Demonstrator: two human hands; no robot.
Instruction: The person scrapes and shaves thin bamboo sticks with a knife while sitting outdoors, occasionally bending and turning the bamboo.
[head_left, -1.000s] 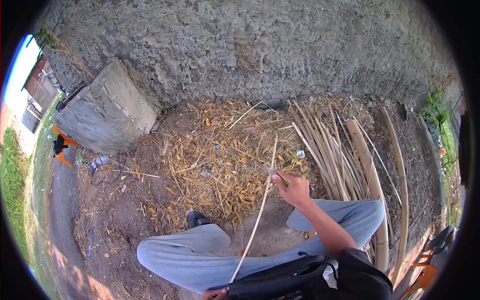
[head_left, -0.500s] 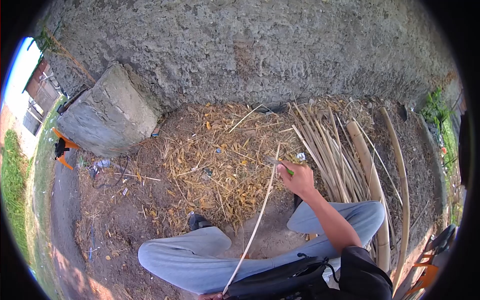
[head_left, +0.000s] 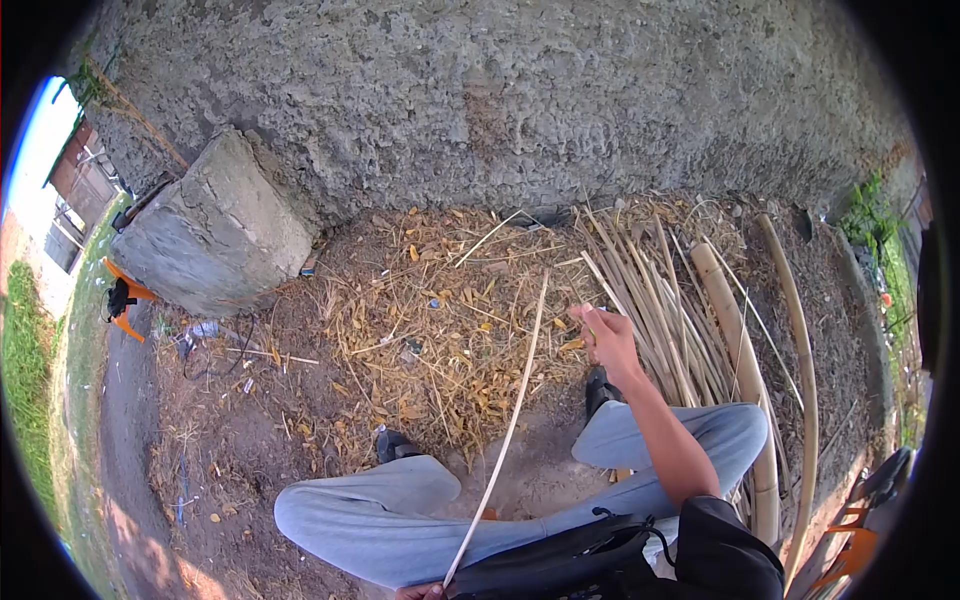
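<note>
A long, thin pale strip (head_left: 512, 425) slants up from my lap over the leaf-strewn ground. At the bottom edge, my left hand (head_left: 420, 592) is closed on its lower end, with only the fingers showing. My right hand (head_left: 612, 340) is raised to the right of the strip's upper end, apart from it. Its fingers are wrapped round a knife, of which only a bit of green handle (head_left: 592, 330) shows; the blade cannot be made out.
Many thin strips (head_left: 660, 320) lie in a pile at the right, beside thick bamboo poles (head_left: 742, 350). A concrete block (head_left: 220, 225) stands at the left against a rough wall (head_left: 480, 100). Dry leaves (head_left: 430, 340) cover the ground.
My right hand has moved off the strip to the right and turned, and the blade no longer shows. The strip's upper end has shifted slightly left; my left hand still holds the lower end.
</note>
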